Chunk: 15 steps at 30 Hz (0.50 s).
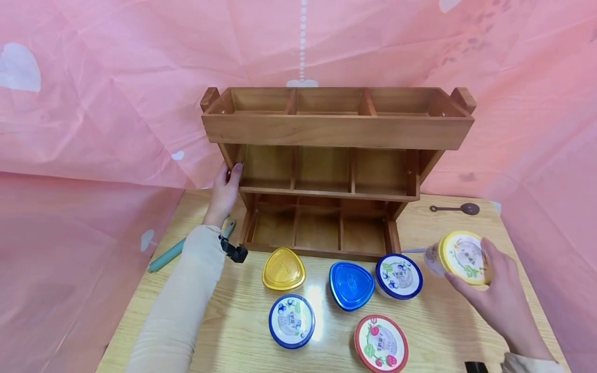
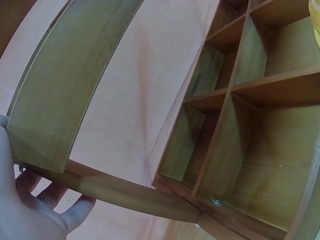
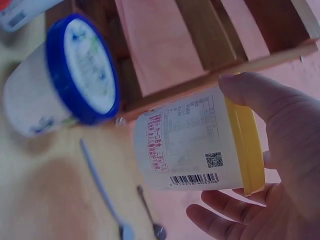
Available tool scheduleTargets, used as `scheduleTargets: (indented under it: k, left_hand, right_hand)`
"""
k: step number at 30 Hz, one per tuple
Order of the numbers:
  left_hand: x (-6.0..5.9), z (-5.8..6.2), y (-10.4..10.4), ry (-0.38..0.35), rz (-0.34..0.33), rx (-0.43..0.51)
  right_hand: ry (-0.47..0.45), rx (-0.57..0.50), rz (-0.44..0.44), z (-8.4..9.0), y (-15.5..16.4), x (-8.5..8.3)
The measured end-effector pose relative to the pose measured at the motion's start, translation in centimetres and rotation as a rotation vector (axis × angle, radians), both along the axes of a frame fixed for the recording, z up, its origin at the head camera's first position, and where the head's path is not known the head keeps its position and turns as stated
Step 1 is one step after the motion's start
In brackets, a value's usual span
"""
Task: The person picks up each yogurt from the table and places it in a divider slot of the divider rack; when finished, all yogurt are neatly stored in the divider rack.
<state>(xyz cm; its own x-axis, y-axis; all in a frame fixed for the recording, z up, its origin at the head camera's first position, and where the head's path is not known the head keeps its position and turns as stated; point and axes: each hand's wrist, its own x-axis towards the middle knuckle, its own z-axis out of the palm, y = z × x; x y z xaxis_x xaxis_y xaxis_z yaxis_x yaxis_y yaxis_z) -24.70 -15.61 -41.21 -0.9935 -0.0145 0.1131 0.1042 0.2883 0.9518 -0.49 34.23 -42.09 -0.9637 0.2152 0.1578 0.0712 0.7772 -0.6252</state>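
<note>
A three-tier wooden rack [image 1: 336, 132] with divided compartments stands at the back of the table. My left hand [image 1: 225, 191] grips the rack's left side at the middle tier, its fingers curled beneath the wood in the left wrist view. Off the rack's right front, my right hand [image 1: 502, 295] holds a tub with a yellow lid [image 1: 468, 258] by its lid. The right wrist view shows printed text and a barcode on that tub's white side [image 3: 185, 140]. Nearest to it is a blue-lidded tub [image 1: 399, 276], beside the rack's lower front corner.
On the table are a yellow triangular-lidded container [image 1: 283, 269], a blue triangular-lidded one [image 1: 352, 286], another blue-lidded tub [image 1: 292, 321] and a red-lidded tub [image 1: 381, 343]. A dark spoon [image 1: 469, 209] lies right of the rack, a green-handled tool [image 1: 168, 256] left. Pink cloth hangs behind.
</note>
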Motion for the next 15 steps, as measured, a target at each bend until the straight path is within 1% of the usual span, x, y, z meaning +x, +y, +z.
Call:
scheduleTargets:
  k: [4, 7, 10, 13, 15]
  left_hand:
    - [0.0, 0.0, 0.0, -0.001, 0.001, -0.004]
    - [0.0, 0.1, 0.1, -0.004, -0.004, -0.015]
    - [0.0, 0.2, 0.0, -0.025, -0.014, -0.026]
    - [0.3, 0.7, 0.0, -0.053, -0.028, -0.025]
    - [0.8, 1.5, 0.0, -0.062, -0.038, -0.022]
  right_hand:
    - [-0.017, 0.017, 0.049, 1.1, -1.3, -1.9]
    - [-0.044, 0.035, 0.079, 1.4, -2.4, -3.0]
    - [-0.076, 0.017, 0.102, 1.5, -3.5, -4.1]
    - [-0.115, -0.022, 0.135, 1.3, -4.3, -5.1]
    - [-0.140, -0.029, 0.161, 0.9, -4.7, -5.8]
